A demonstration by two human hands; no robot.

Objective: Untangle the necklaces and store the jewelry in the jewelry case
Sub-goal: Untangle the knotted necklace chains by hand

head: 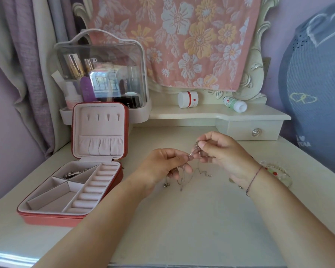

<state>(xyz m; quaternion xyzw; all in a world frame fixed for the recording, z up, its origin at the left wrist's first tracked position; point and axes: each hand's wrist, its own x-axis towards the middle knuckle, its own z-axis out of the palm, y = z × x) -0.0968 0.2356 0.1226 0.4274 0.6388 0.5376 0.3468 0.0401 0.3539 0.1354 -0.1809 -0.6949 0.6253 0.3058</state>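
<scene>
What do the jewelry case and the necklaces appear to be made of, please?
The jewelry case has a red, smooth, leather-like shell, possibly faux leather, and a matte pale pink velvety lining. The necklaces look like thin silver-toned metal chains that glint; the exact metal is unclear.

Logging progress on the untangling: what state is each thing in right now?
jewelry case: open, lid upright, one metal piece in a rear compartment.
necklaces: tangled, held up.
left hand: pinches the necklaces.
right hand: pinches the necklaces.
white jar: on its side.
drawer: closed.
</scene>
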